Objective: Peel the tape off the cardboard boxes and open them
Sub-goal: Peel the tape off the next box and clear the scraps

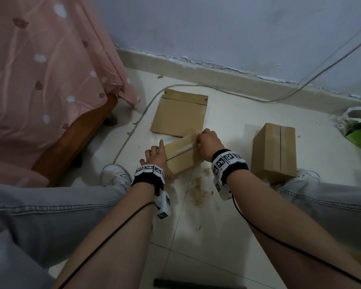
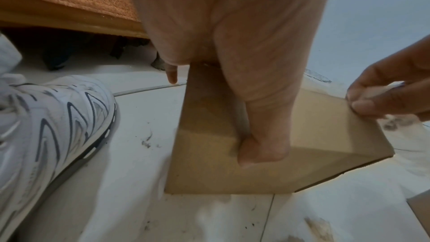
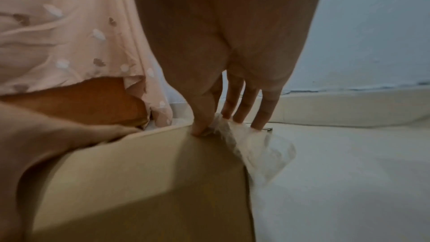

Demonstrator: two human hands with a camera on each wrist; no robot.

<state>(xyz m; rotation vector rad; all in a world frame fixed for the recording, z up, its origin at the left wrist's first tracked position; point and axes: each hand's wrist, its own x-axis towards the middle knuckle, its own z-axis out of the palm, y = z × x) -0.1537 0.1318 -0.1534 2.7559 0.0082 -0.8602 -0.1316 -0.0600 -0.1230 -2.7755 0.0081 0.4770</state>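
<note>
Head view shows a person seated on the floor (image 1: 227, 122) with a small cardboard box (image 1: 181, 157) between their feet, at about twelve o'clock from the knees. The left hand (image 1: 154, 157) grasps the box's nine o'clock end, thumb curled over the near edge and fingers pressed to the side, holding it down. The right hand (image 1: 208, 142) pinches a loose end of clear tape (image 3: 253, 146) at the box's three o'clock corner, thumb against forefinger, the other fingers hanging straight.

By my reading, the peeling step is in hand on this box: a pale strip along the top seam looks partly lifted. The next move calls for a steady pull along the seam while the left hand keeps the box from sliding.

The box is plain brown, its flaps closed, a dark slit along one side. A second box (image 1: 274, 151) stands at two o'clock with its seam taped and glossy. A flattened piece of cardboard (image 1: 179, 113) lies at twelve o'clock beyond.
</note>
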